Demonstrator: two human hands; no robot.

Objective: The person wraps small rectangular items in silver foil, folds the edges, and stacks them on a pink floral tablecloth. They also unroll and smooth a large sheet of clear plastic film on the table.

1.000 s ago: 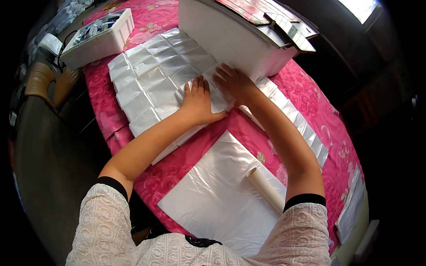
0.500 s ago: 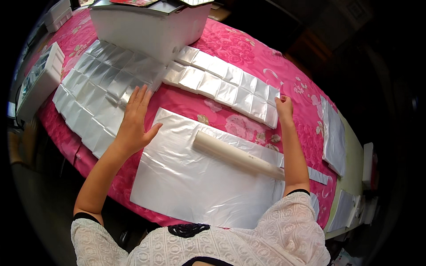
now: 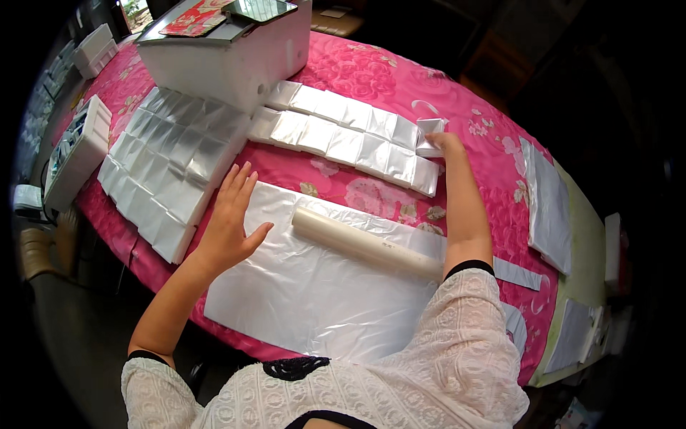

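My right hand [image 3: 444, 141] is closed on a small folded clear plastic packet [image 3: 429, 130] at the right end of the farther row. Two overlapping rows of similar packets [image 3: 341, 138] run leftward from there. My left hand [image 3: 230, 218] hovers with its fingers spread, holding nothing, between a larger spread of folded packets [image 3: 163, 154] and a flat sheet of clear plastic [image 3: 286, 286]. Across that sheet lies a pale tube [image 3: 364, 243], its right end near my right forearm.
A white foam box [image 3: 214, 71] with a dark lid stands at the back left. Another white box [image 3: 82, 143] sits at the left edge. Stacked plastic sheets [image 3: 547, 204] lie at the right of the pink flowered tablecloth [image 3: 357, 68]. A strip [image 3: 520, 274] lies beyond my right forearm.
My right hand has moved farther away and slightly left, and the packet in its fingers now sits turned beside the row. My left hand stays spread. The whole view has shifted slightly.
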